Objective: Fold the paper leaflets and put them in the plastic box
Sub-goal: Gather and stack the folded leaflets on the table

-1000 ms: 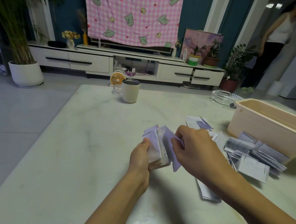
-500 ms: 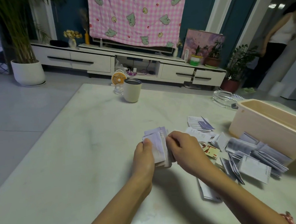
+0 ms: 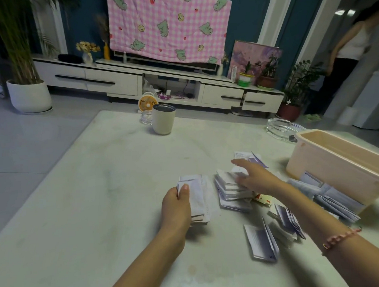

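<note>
Left hand point(image 3: 177, 207) curled, right hand point(image 3: 254, 178) outstretched.

I read a folded stack point(image 3: 196, 198) of white-and-lilac paper leaflets at bench centre, gripped along its left side by the left hand point(image 3: 177, 207), thumb on the top sheet. A second stack point(image 3: 231, 193) lies just to its right, its layers fanned, partly beneath the right hand point(image 3: 256, 179). Loose leaflets point(image 3: 334, 201) lie heaped against the near wall of the plastic box point(image 3: 332, 168), a beige, open-topped rectangular tub at the right of the bench. One half-open leaflet point(image 3: 260, 242) lies nearest me
</note>
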The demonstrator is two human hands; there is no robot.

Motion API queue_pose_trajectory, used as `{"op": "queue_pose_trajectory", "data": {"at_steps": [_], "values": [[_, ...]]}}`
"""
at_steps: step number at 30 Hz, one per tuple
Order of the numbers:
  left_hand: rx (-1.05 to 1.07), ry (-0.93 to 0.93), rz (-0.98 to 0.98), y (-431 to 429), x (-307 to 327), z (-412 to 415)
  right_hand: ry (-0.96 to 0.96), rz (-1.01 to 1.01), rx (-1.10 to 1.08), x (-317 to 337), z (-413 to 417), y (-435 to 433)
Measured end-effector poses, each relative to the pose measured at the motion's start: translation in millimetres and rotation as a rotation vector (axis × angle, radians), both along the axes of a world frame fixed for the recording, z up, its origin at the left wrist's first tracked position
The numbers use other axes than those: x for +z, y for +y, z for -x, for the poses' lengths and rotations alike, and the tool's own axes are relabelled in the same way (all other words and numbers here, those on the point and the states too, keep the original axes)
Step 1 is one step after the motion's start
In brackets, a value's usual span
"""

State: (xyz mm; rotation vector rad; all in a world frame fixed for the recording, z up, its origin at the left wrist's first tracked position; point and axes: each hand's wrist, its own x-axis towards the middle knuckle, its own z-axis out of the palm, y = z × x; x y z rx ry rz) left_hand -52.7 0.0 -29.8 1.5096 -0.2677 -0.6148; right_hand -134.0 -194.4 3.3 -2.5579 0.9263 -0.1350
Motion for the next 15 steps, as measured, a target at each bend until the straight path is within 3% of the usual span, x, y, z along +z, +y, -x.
{"op": "queue_pose_trajectory", "data": {"at_steps": [4,8,11,15], "values": [[-0.039,0.118,0.028,0,4,1,0.295,0.003,-0.009,-2,-8,-14],[-0.04,0.22,0.057,1,4,-4,0.306,0.298,-0.061,-3,-7,-15],[-0.038,0.236,0.066,1,4,-6,0.17,0.381,-0.06,0,-4,-10],[-0.05,0.273,0.077,3,6,-8,-0.145,0.051,-0.143,14,8,-9]]}}
